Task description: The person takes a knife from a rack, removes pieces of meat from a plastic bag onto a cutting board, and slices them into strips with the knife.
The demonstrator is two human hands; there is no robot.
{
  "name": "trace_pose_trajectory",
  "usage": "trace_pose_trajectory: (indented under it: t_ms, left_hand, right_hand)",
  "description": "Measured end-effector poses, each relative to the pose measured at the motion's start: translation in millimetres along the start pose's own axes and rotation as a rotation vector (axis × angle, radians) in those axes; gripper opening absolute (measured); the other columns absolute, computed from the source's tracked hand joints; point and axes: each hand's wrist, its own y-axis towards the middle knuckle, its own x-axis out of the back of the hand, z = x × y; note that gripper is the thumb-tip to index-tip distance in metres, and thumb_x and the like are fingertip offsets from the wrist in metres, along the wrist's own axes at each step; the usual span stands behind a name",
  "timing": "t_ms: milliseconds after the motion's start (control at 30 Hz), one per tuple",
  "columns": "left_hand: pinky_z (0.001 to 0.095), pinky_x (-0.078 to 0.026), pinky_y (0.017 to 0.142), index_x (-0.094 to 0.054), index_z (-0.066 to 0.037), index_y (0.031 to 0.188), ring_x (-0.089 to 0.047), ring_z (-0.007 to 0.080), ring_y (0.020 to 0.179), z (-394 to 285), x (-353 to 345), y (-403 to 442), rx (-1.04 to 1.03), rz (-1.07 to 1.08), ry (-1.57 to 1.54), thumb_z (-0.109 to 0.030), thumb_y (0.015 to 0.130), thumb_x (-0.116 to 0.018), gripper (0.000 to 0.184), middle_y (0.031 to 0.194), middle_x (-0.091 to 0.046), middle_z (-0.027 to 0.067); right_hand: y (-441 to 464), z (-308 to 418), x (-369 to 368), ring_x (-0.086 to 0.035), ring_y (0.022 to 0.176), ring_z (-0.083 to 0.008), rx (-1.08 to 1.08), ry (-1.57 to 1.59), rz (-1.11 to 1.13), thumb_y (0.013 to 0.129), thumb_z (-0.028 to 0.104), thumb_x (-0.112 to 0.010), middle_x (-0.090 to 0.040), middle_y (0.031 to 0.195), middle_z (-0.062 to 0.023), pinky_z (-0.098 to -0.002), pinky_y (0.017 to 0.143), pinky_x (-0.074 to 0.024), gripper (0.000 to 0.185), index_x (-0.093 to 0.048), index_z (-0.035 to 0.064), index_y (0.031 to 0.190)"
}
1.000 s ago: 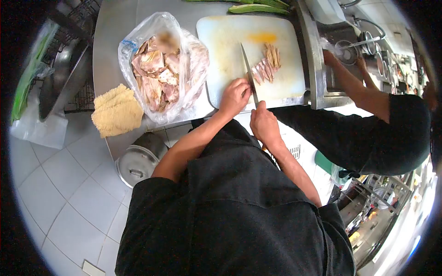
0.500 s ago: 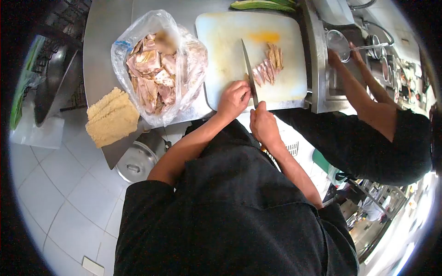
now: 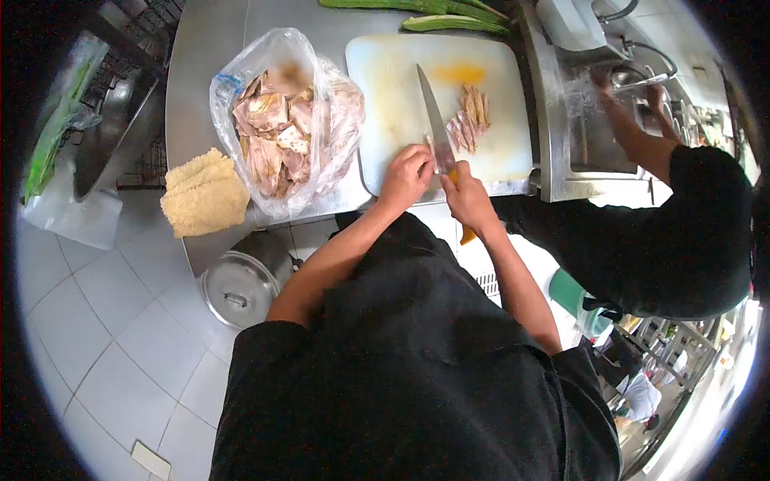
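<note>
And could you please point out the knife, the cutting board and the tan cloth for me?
Knife point(image 3: 437, 127): head view, on the flat of the blade.
Cutting board point(image 3: 391, 92): head view, on its bare left part.
Tan cloth point(image 3: 205, 195): head view, mid-surface.

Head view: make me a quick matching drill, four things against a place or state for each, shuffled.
1. knife
2. cloth
3. meat strips
4. pot

A. lid on, below the counter
B. lying on the cutting board
C. held in the right hand
D. tan, at the counter's edge

Pairs: 1-C, 2-D, 3-B, 4-A
</note>
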Motion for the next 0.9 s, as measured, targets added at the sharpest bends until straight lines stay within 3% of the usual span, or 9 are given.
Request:
trace_pose_trajectory:
  t_ms: [333,433,500,567,667,767,800,900]
  left_hand:
    - [0.039,-0.055,0.079,-0.068,0.004,0.087,-0.067,0.0331,0.088,-2.8,0.0,-4.6,0.026,0.021,0.017,-0.003,0.083,-0.07,0.008,0.098,-0.067,0.0149]
    - [0.0411,-0.055,0.076,-0.067,0.001,0.084,-0.066,0.0341,0.086,1.0,-1.4,-2.6,-0.027,0.0,0.016,-0.001,0.082,-0.068,0.003,0.094,-0.067,0.0134]
    - [0.0414,-0.054,0.076,-0.066,0.001,0.085,-0.066,0.0342,0.086,-2.5,2.1,-6.2,-0.024,0.023,0.015,-0.001,0.083,-0.068,0.003,0.094,-0.067,0.0138]
    - [0.0417,-0.054,0.076,-0.066,0.002,0.085,-0.066,0.0344,0.086,-2.9,3.1,5.9,-0.042,0.026,0.017,-0.001,0.083,-0.068,0.004,0.094,-0.067,0.014]
    - [0.0416,-0.055,0.075,-0.065,0.002,0.088,-0.066,0.0348,0.084,-2.3,2.3,-0.8,-0.022,0.032,0.006,0.0,0.083,-0.067,0.005,0.094,-0.066,0.015]
    - [0.041,-0.055,0.076,-0.066,0.002,0.089,-0.066,0.0352,0.083,6.7,-3.3,-4.7,0.005,-0.004,-0.052,0.0,0.085,-0.066,0.005,0.096,-0.065,0.0164]
    - [0.0411,-0.055,0.077,-0.066,0.002,0.089,-0.066,0.0355,0.083,0.4,-2.2,-2.0,0.059,-0.007,-0.059,0.0,0.085,-0.066,0.005,0.097,-0.065,0.017]
    - [0.0414,-0.055,0.077,-0.066,0.003,0.09,-0.066,0.0362,0.083,-16.8,2.1,-4.5,0.181,-0.012,-0.05,0.0,0.085,-0.067,0.005,0.1,-0.065,0.0183]
  right_hand:
    - [-55.4,-3.3,-33.4,-0.062,0.069,-0.0546,-0.03,-0.143,-0.076,0.098,0.018,-0.056,-0.062,0.07,-0.0343,-0.0609,0.063,-0.0496,0.028,-0.039,-0.0042,0.104]
    - [-28.5,-7.6,-41.4,-0.063,0.072,-0.0549,0.021,-0.129,-0.086,0.098,0.019,-0.053,-0.063,0.073,-0.0351,-0.0616,0.07,-0.0506,0.027,-0.04,-0.0033,0.105]
    - [-0.1,-16.4,-39.5,-0.063,0.073,-0.0562,0.099,-0.08,-0.104,0.096,0.016,-0.052,-0.063,0.079,-0.0389,-0.0641,0.067,-0.0494,0.027,-0.038,-0.0049,0.106]
    - [19.4,-30.1,-38.8,-0.065,0.064,-0.0496,0.164,-0.094,-0.145,0.098,0.019,-0.053,-0.064,0.077,-0.0341,-0.0582,0.059,-0.0524,0.029,-0.039,-0.0034,0.108]
    - [11.6,-7.5,5.1,-0.065,0.054,-0.0383,-0.143,0.244,0.145,0.099,0.026,-0.056,-0.065,0.074,-0.0267,-0.049,0.053,-0.0542,0.032,-0.041,-0.0016,0.108]
    - [8.4,-14.3,22.8,-0.063,0.049,-0.0282,-0.153,0.236,0.116,0.1,0.03,-0.057,-0.065,0.075,-0.0221,-0.0416,0.047,-0.0524,0.034,-0.045,-0.0003,0.109]
    - [4.2,-8.7,28.5,-0.066,0.059,-0.0385,-0.188,0.239,0.091,0.1,0.03,-0.056,-0.067,0.079,-0.0265,-0.0489,0.057,-0.0539,0.033,-0.047,-0.0003,0.109]
    - [3.3,-31.3,20.3,-0.066,0.074,-0.0492,-0.018,0.094,-0.077,0.099,0.03,-0.056,-0.067,0.084,-0.031,-0.0551,0.071,-0.0527,0.033,-0.048,0.0003,0.109]
